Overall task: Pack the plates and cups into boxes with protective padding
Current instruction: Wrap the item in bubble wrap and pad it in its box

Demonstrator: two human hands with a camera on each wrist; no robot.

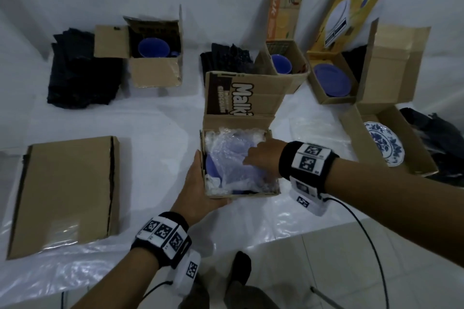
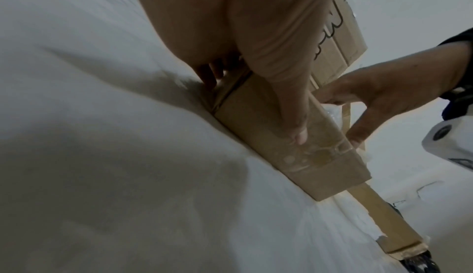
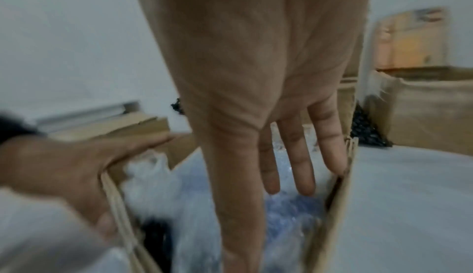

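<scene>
1. The fingers (image 3: pixel 297 156) of the right hand (image 1: pixel 261 158) are held out straight and are laid flat on the bubble wrap (image 1: pixel 233 158); nothing is gripped by them
2. The bubble wrap is seen inside the small open box (image 1: pixel 241 193), and a blue plate (image 1: pixel 211 165) is seen under it, near the left wall of the box
3. The box is held at its near left corner by the left hand (image 1: pixel 198 190); the thumb is laid along the left wall, and the other fingers (image 2: pixel 210 75) are tucked under the box
4. The box is set in the middle of the white sheet (image 1: pixel 155 118), and its lid with brown print is stood up behind it
5. A flat shut box (image 1: pixel 65 195) is laid well to the left
6. At the far left, a blue bowl (image 1: pixel 153 47) is seen in an open box (image 1: pixel 155 70), and a dark pile of cloth (image 1: pixel 80 73) is laid just beside that box
7. At the back, a blue cup (image 1: pixel 281 64) is seen in one open box (image 1: pixel 298 75) and a second blue plate (image 1: pixel 331 80) in a yellow box (image 1: pixel 321 93)
8. At the right, a white plate with blue flowers (image 1: pixel 384 143) is laid in a wide open box (image 1: pixel 421 168)
9. Bands with black and white squares are worn on both wrists
</scene>
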